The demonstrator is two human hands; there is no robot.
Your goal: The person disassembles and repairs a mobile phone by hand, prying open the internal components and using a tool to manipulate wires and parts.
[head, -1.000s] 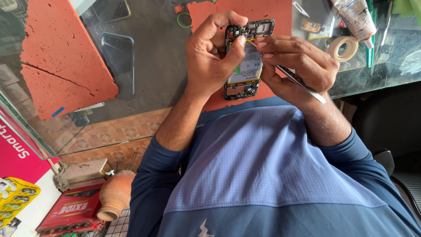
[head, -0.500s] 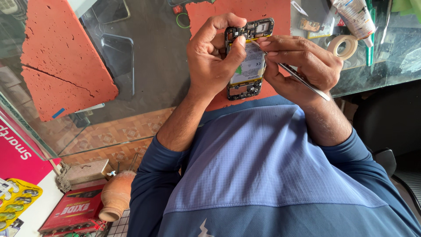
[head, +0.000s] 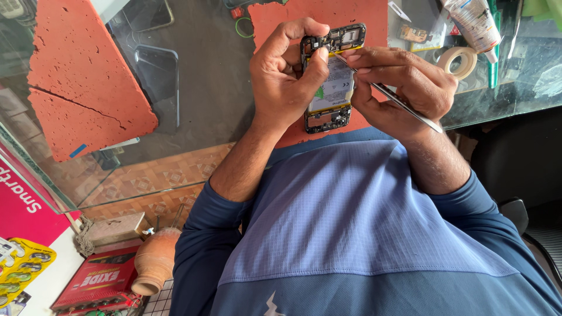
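Two hands work above the glass surface (head: 205, 105): our left hand (head: 287, 76) grips the opened phone (head: 331, 88), right hand (head: 404, 88) fingers pinch tweezers (head: 398, 100); tape roll (head: 458, 61), tube (head: 475, 23) nearby.

Phone repair shop: glass counter (head: 222, 88), opened phone (head: 331, 88).

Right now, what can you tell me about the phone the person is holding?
The opened phone has its back cover off, so a pale battery shows in the middle and dark circuit parts at the top and bottom, inside a black frame. It is held upright above the orange mat. The left hand grips its side, and thin metal tweezers in the right hand touch its upper part.
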